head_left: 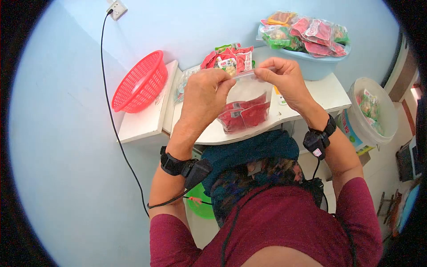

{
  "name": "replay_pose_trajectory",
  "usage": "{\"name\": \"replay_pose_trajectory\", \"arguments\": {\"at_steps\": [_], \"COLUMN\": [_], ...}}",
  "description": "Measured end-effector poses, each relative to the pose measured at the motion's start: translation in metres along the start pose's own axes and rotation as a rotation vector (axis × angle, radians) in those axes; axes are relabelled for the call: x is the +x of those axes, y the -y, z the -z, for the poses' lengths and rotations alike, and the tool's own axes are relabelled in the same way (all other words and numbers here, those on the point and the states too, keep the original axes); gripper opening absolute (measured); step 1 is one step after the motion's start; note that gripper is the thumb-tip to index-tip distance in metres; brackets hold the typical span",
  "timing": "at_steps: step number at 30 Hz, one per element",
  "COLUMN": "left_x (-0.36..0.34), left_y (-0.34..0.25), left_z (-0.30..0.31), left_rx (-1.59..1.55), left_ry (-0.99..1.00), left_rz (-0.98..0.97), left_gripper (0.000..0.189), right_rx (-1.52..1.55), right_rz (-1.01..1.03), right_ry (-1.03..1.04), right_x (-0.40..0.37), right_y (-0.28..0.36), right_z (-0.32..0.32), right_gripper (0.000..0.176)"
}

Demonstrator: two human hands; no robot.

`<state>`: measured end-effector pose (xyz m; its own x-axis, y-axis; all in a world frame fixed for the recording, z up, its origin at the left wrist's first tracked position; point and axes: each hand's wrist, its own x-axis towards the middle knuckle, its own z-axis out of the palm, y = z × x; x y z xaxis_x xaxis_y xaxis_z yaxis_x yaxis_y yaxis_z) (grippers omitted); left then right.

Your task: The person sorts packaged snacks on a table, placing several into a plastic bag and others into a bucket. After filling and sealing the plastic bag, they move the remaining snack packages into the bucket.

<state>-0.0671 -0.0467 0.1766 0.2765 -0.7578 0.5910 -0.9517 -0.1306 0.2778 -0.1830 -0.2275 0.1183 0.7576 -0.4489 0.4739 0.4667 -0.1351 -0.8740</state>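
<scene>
A clear zip bag (pixel 254 92) hangs upright between my hands, with several red packets (pixel 244 114) lying in its lower half. My left hand (pixel 203 94) pinches the bag's top edge at the left corner, thumb against fingers. At the right end of that edge, my right hand (pixel 285 80) pinches the strip between thumb and fingertips. Right behind the bag lies a pile of red and green packets (pixel 229 58) on the white table (pixel 318 95).
A red plastic basket (pixel 142 84) leans at the table's left end. Back right stands a light blue basin (pixel 307 62) heaped with packets. A white bucket (pixel 387 113) holding green packets is at right. One black cable (pixel 106 80) runs down the wall; a green basin (pixel 200 207) sits below.
</scene>
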Motion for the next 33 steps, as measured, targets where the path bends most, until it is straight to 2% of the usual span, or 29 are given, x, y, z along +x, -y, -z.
{"name": "replay_pose_trajectory", "arguments": {"at_steps": [9, 12, 18, 24, 27, 30, 33], "left_x": [-0.002, -0.003, -0.007, -0.003, 0.003, 0.012, 0.013], "left_y": [-0.004, -0.002, -0.001, 0.002, 0.005, 0.011, 0.007], "left_z": [0.005, 0.011, 0.015, 0.013, 0.014, 0.015, 0.026], "left_rx": [0.021, -0.038, -0.043, 0.001, 0.048, 0.036, 0.071], "left_ry": [0.006, 0.050, 0.048, 0.042, 0.039, -0.063, -0.119], "left_rz": [-0.053, 0.006, 0.072, 0.055, 0.052, 0.025, -0.003], "left_gripper": [0.013, 0.015, 0.017, 0.019, 0.017, 0.015, 0.013], "right_rx": [-0.061, -0.110, -0.075, 0.043, 0.106, 0.042, 0.059], "right_rz": [0.023, 0.060, -0.067, -0.021, -0.060, -0.087, 0.047], "right_ry": [0.118, 0.108, 0.051, -0.001, 0.086, 0.162, 0.086], "right_x": [0.002, 0.005, -0.003, -0.003, -0.007, 0.000, 0.007], "right_y": [0.012, 0.006, 0.014, -0.006, -0.009, -0.017, -0.018], "right_z": [-0.005, 0.001, 0.016, 0.017, 0.002, 0.002, -0.001], "right_gripper": [0.011, 0.012, 0.014, 0.020, 0.022, 0.020, 0.018]}}
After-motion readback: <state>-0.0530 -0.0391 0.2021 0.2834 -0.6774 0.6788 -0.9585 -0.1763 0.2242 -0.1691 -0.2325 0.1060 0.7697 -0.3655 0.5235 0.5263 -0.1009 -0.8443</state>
